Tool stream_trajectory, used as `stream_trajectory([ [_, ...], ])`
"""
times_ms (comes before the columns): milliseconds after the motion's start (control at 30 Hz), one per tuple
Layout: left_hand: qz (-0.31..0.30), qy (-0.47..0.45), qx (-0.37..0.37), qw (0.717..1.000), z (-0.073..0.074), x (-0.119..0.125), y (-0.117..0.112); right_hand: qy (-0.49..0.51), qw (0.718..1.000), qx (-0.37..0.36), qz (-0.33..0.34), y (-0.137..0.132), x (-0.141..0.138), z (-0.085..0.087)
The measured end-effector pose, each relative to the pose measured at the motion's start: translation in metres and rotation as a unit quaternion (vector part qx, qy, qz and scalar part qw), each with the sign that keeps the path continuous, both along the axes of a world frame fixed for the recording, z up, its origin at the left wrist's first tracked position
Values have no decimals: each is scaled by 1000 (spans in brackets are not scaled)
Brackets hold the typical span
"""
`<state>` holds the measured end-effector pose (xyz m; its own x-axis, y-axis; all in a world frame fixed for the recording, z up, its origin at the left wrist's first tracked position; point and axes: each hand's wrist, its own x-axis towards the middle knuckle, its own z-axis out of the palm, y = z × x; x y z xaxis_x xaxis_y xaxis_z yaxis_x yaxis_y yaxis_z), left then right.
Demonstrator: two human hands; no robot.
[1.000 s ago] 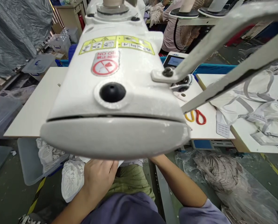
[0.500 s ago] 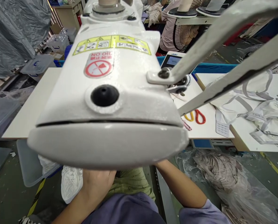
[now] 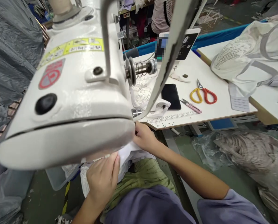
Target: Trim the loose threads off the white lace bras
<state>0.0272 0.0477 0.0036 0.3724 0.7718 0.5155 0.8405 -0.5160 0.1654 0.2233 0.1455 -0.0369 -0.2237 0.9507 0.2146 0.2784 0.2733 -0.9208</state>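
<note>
A big white sewing machine head (image 3: pixel 78 102) fills the left and middle of the view and hides the needle area. My left hand (image 3: pixel 104 177) lies on white fabric (image 3: pixel 127 155) below the machine's front, its fingers curled over the cloth. At the table edge, right by the machine's lower corner, my right hand (image 3: pixel 145 137) has its fingers closed, apparently pinching the same white fabric, though the fingertips are partly hidden. The cloth hangs down over my green-trousered lap.
On the white table (image 3: pixel 223 105) lie a black phone (image 3: pixel 171 96), yellow-and-red scissors (image 3: pixel 203 95), pink snips (image 3: pixel 191 106) and a printed ruler strip. A control panel (image 3: pixel 183 43) stands behind. White garments (image 3: pixel 246 53) pile at right. Plastic bags lie on the floor. Another person sits beyond.
The view has swung right and the machine now sits to the left. My right hand has come into sight at the table edge. My left hand has stayed on the fabric.
</note>
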Motion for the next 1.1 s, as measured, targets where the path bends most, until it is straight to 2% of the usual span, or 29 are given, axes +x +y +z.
stream_trajectory([
  [233, 1, 5, 22, 1000, 0, -4, 0, -4, 1000, 25, 6, -1, 3, 0],
  [467, -14, 7, 18, 1000, 2, 4, 1, -9, 999, 43, 13, -1, 7, -1],
  [700, -26, 18, 21, 999, -1, 5, 3, -31, 999, 36, 15, -1, 11, -5],
  [900, -26, -6, 6, 1000, -3, 3, 3, -25, 999, 30, 10, -2, 12, -5],
  [1100, -18, -71, -31, 997, -4, 2, 2, -23, 999, 22, 10, -4, 11, -5],
])
